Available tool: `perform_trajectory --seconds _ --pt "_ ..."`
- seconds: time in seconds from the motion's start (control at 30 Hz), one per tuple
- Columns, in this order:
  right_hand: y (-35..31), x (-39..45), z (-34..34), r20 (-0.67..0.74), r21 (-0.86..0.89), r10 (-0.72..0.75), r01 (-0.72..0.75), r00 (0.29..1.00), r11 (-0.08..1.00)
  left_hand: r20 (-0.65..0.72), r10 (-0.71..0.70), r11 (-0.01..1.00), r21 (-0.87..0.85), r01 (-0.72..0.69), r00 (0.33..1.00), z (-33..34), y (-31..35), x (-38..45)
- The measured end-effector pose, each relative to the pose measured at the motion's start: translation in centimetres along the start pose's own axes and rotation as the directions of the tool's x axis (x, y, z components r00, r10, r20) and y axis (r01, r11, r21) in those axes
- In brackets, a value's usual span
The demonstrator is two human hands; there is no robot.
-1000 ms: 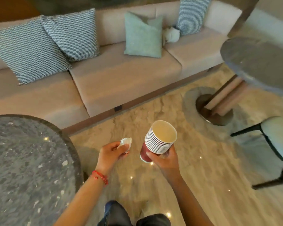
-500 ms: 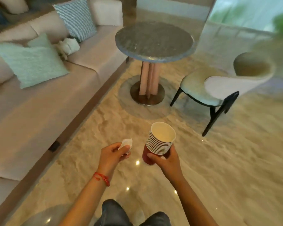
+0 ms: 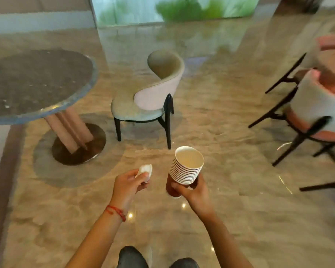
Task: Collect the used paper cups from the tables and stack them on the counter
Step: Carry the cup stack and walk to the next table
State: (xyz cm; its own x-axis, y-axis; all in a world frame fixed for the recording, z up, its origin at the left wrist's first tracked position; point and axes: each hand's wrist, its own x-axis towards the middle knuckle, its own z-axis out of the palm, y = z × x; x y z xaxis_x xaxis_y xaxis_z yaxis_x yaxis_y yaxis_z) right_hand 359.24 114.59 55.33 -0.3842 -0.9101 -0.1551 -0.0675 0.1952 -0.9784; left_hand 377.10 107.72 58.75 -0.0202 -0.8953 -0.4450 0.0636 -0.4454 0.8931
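the right hand curls its grip round the base of a nested stack of paper cups, held in the air above the glossy marbled floor; ribbed white rims, dark red lowest wall, pale inside. the left hand, a red thread bracelet at its wrist, pinches a crumpled white napkin. left, a round speckled stone desk on a fluted pedestal, its far side cut off. a curved upholstered chair stands beside it; the chairs at right are blurred.
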Motion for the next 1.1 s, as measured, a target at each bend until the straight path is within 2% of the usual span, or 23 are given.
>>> perform_trajectory --seconds 0.2,0.43,0.73,0.97,1.1 --pt "-1.1 2.2 -2.5 -0.203 0.019 0.033 -0.03 0.979 0.999 0.22 -0.001 0.995 0.097 -0.021 0.975 4.7 2.6 4.4" --pt "-1.5 7.1 -6.4 -0.343 0.052 0.07 -0.056 0.937 0.997 0.35 -0.046 0.991 0.137 -0.002 0.935 12.0 3.3 9.2" --pt "-2.1 19.2 -14.9 -0.371 0.066 0.032 -0.008 0.928 0.998 0.381 -0.055 0.986 0.164 -0.009 0.923 26.0 5.5 17.0" --pt "-3.9 29.4 -22.2 -0.372 0.056 0.055 -0.037 0.927 0.998 0.399 -0.054 0.987 0.163 -0.013 0.915 36.3 9.0 22.8" --pt "-4.5 35.3 -24.6 -0.389 0.048 0.055 -0.04 0.92 0.998 0.396 -0.085 0.991 0.132 0.035 0.914 40.5 10.6 27.3"
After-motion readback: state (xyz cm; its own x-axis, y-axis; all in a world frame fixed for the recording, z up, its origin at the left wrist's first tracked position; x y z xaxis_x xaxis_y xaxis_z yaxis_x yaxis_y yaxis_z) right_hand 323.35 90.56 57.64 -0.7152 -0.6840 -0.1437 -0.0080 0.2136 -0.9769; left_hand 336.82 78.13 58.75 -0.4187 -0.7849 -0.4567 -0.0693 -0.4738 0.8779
